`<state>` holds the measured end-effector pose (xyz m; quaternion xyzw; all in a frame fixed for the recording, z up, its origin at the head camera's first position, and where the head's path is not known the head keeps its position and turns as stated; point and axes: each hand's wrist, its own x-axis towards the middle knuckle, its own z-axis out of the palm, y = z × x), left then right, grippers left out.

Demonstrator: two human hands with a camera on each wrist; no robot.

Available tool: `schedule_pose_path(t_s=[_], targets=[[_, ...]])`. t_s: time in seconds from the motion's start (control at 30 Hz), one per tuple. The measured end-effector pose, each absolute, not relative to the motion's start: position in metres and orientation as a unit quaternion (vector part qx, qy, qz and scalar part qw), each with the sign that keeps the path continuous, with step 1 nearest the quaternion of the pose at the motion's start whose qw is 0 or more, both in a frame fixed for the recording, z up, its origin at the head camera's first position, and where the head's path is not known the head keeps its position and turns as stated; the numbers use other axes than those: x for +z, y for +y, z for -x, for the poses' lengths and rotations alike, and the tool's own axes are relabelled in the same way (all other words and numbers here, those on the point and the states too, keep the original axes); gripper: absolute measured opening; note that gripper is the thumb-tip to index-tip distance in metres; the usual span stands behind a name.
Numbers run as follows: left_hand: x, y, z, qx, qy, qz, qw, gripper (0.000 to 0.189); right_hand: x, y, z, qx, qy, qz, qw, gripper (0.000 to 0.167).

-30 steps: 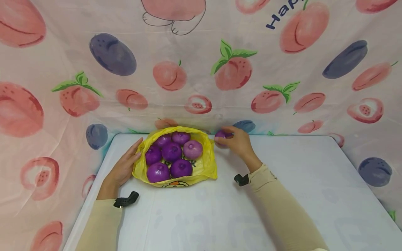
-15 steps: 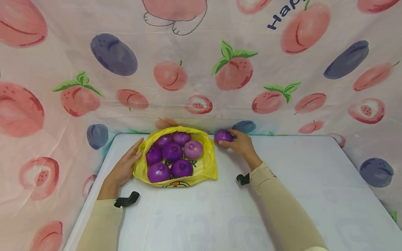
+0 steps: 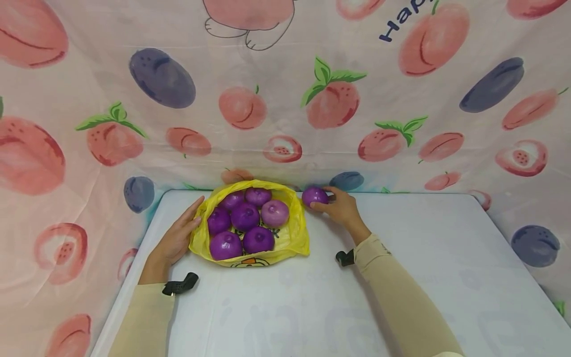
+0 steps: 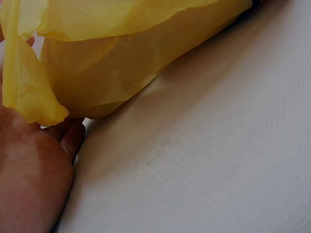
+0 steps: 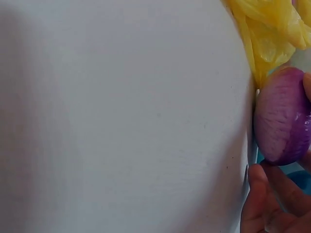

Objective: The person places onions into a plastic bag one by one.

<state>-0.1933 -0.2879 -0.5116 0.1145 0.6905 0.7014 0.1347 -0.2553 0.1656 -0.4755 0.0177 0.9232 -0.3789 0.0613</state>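
A yellow plastic bag [image 3: 292, 243] lies with its mouth spread wide in the head view, and several purple onions [image 3: 244, 216] sit inside it. Along the bag's left side rests my left hand [image 3: 174, 238], fingers extended against the plastic. The left wrist view shows a fold of the bag [image 4: 34, 92] hanging over that palm. Just right of the bag, by the table's back edge, my right hand [image 3: 341, 206] holds one purple onion [image 3: 314, 197] between thumb and fingers. Close up in the right wrist view, this onion [image 5: 282, 116] has a glossy, streaked skin. Whether it touches the table cannot be told.
The white table [image 3: 276, 307] ends at the back against a hanging pink cloth [image 3: 285, 99] printed with fruit. A black wrist camera [image 3: 180, 284] sits on the left sleeve, and another wrist camera [image 3: 345, 258] on the right.
My right hand's fingers have shifted to the onion's right side, so more of the onion shows. Onion and hand have then moved slightly left, towards the bag. The left hand stays put.
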Motion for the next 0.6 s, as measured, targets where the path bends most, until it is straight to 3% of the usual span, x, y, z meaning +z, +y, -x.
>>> schedule_pose_path(t_s=[0.37, 0.6], targets=[[-0.5102, -0.2865, 0.1916, 0.703, 0.690, -0.114, 0.133, 0.065, -0.4762, 0.1694, 0.2521, -0.371, 0.927, -0.013, 0.058, 0.077], [-0.5087, -0.2859, 0.1912, 0.703, 0.690, -0.107, 0.134, 0.064, -0.4749, 0.1749, 0.2462, -0.362, 0.931, 0.002, 0.038, 0.063]])
